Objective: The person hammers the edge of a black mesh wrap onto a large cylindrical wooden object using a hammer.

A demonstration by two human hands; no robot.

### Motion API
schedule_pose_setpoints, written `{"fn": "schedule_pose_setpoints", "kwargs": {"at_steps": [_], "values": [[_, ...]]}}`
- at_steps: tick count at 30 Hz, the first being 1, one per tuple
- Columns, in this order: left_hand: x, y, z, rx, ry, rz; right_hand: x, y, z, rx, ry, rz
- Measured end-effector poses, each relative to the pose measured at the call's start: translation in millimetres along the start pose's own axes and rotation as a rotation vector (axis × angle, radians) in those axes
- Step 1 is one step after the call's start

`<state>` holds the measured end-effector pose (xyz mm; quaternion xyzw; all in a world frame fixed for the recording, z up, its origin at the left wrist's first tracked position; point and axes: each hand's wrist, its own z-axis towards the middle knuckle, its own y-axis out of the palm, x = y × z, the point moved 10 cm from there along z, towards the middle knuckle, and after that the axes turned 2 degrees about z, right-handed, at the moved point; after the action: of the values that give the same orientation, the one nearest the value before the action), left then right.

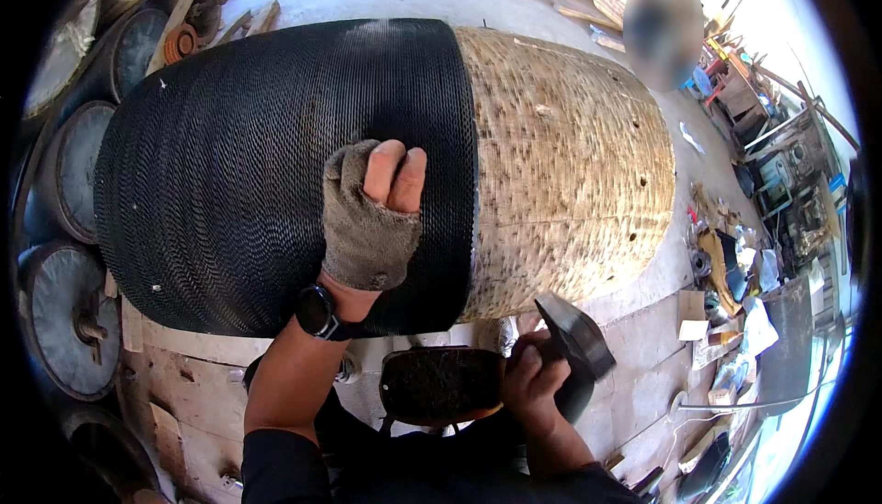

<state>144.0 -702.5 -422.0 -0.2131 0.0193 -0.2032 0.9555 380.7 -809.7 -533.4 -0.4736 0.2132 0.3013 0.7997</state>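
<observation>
A big drum lies sideways in front of me. Its left part wears a black finely ridged covering [248, 164]; the right part is a bare tan surface [570, 173] with dark pits and a few holes. My left hand [372, 215], in a grey glove that leaves fingertips bare, is closed in a fist against the black covering, near its edge. Whatever it may grip is hidden. Lower right, below the tan part, my right hand [533, 380] is bare and wrapped round a hammer [581, 339], its dark metal head pointing up and outward.
Several large rollers [78, 320] with round end faces line the left side. A dark container [441, 385] stands between my legs. Scraps, boxes and plastic [735, 320] litter the floor at right. Another person [663, 26] is at the far right, beyond the drum.
</observation>
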Motion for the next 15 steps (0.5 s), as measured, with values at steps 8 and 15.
{"fn": "schedule_pose_setpoints", "kwargs": {"at_steps": [8,15], "values": [[-4,6,0,-0.050,-0.006,0.090,-31,-15,-9,0.000,-0.239,0.319],[0,12,2,-0.066,0.004,0.146,34,17,-17,-0.113,0.090,-0.044]]}}
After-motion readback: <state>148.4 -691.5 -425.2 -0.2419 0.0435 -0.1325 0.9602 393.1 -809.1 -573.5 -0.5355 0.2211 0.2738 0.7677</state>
